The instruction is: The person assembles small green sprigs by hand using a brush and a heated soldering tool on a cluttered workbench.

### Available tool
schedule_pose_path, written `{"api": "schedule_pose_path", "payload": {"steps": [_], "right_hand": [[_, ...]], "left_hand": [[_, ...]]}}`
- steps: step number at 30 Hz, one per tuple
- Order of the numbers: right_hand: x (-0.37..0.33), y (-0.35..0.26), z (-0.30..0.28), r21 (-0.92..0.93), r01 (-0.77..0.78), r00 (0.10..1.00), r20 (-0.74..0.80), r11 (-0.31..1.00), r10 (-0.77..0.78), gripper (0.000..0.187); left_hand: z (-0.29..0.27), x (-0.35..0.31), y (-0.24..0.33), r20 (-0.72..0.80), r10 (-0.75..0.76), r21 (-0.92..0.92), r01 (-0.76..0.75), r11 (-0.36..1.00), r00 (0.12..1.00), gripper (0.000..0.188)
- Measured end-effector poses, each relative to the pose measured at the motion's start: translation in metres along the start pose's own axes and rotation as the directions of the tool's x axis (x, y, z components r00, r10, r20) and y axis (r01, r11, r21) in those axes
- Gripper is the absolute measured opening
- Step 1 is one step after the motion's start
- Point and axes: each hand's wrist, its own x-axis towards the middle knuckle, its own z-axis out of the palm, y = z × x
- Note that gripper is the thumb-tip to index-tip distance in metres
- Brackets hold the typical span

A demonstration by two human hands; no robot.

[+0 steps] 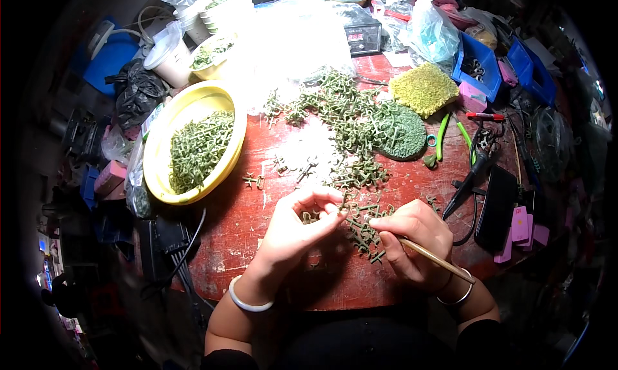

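Near the front of the red table, my left hand [301, 223] pinches a small green branched piece [344, 203] between thumb and fingertips. My right hand [417, 241] is closed around a thin wooden-handled tool [444, 264]; its handle slants back toward the wrist, and its working end is hard to make out near the left fingertips. Beneath both hands lie several loose green pieces [365, 240]. A larger heap [341, 106] of the same pieces spreads farther back. To the left, a yellow basin [235, 138] holds many more of them.
A round green textured pad [405, 133] and a yellow-green block [423, 90] sit beyond the heap. Green-handled pliers [441, 138], a corded pen-like tool [465, 188], a dark phone-like slab [497, 206] and blue bins [477, 64] line the right. A box with a red display [362, 38] stands behind.
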Motion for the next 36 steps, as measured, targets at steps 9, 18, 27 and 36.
{"api": "schedule_pose_path", "payload": {"steps": [9, 18, 27, 36], "right_hand": [[-0.0012, 0.0013, 0.0037, -0.036, 0.019, 1.0, -0.007, 0.999, -0.019, 0.025], [-0.0021, 0.0023, 0.0047, -0.041, 0.022, 1.0, -0.008, 0.999, -0.022, 0.023], [-0.0039, 0.0006, 0.0047, 0.015, 0.031, 0.997, 0.067, 0.999, -0.031, 0.026], [-0.0031, 0.001, 0.005, -0.03, 0.04, 0.998, 0.058, 0.999, -0.038, 0.029]], "left_hand": [[-0.0017, 0.0008, -0.0028, 0.049, -0.034, -0.109, 0.039, 0.993, 0.998, 0.023], [-0.0003, -0.0005, -0.0019, 0.034, -0.069, -0.084, 0.072, 0.994, 0.997, 0.026], [0.0015, -0.0011, -0.0054, 0.009, 0.004, -0.057, -0.004, 0.998, 1.0, 0.027], [-0.0002, -0.0003, -0.0035, 0.03, -0.057, -0.103, 0.06, 0.993, 0.998, 0.028]]}}
